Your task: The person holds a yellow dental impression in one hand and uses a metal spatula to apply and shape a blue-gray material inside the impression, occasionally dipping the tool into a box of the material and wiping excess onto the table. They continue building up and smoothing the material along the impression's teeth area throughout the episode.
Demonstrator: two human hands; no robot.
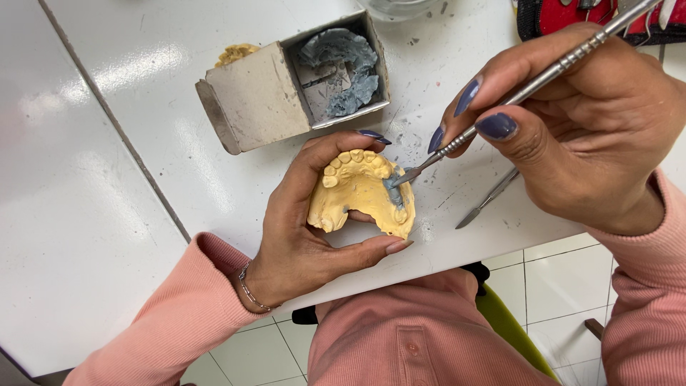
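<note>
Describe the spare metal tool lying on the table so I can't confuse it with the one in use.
On the white table, look near its front edge, just below the right hand. There lies a slim grey metal spatula, slanted and untouched. Unlike the knurled steel instrument pinched in that hand, nothing holds it.

White glossy table with dental workbench clutter

The table [107, 143], speckled with grey flecks, carries an open cardboard box [286, 86] of grey wax lumps, a spare metal spatula [487, 199] near its front edge, and a red tool case [572, 14] at the far edge
</note>
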